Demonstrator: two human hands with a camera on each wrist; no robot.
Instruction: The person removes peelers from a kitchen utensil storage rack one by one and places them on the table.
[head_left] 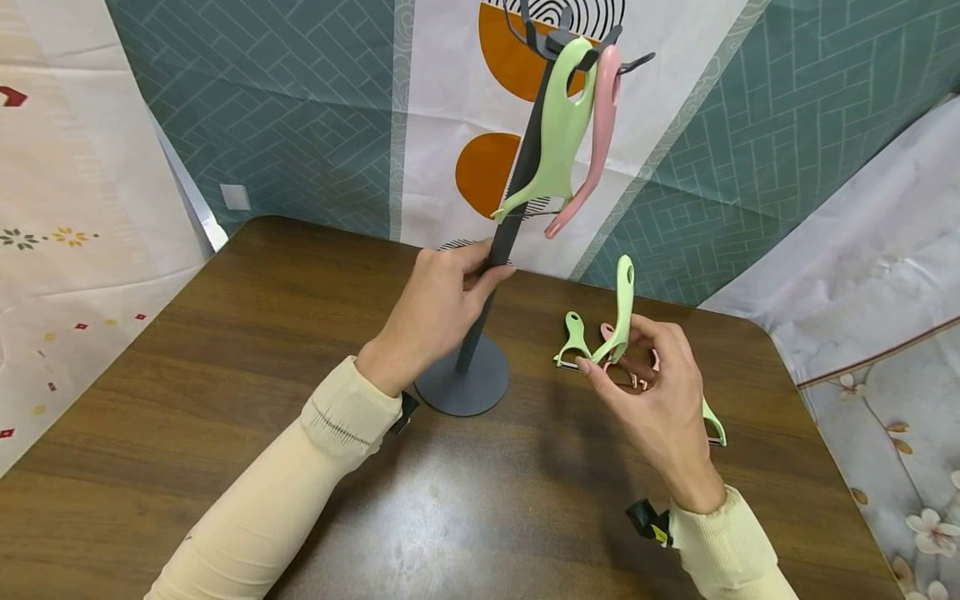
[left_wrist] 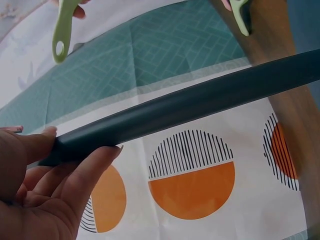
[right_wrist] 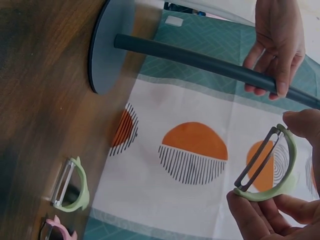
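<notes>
In the head view my left hand (head_left: 431, 312) grips the dark grey pole of a hook stand (head_left: 480, 329) partway up, thumb on one side and fingers on the other. My right hand (head_left: 667, 400) pinches a light green peeler (head_left: 624, 300) near its blade end, its handle pointing up. The right wrist view shows that peeler's metal blade (right_wrist: 257, 159) spanning its curved arms, fingertips at both ends. From the stand's hooks hang another green peeler (head_left: 561, 125) and a pink peeler (head_left: 602, 125).
Beyond my right hand, a green peeler (head_left: 575, 333) and a pink peeler (head_left: 607, 331) lie on the wooden table (head_left: 300, 292). Another green peeler (head_left: 716, 425) is partly hidden by that hand. The stand's round base (head_left: 480, 392) rests on the table. A patterned curtain (head_left: 315, 117) hangs behind.
</notes>
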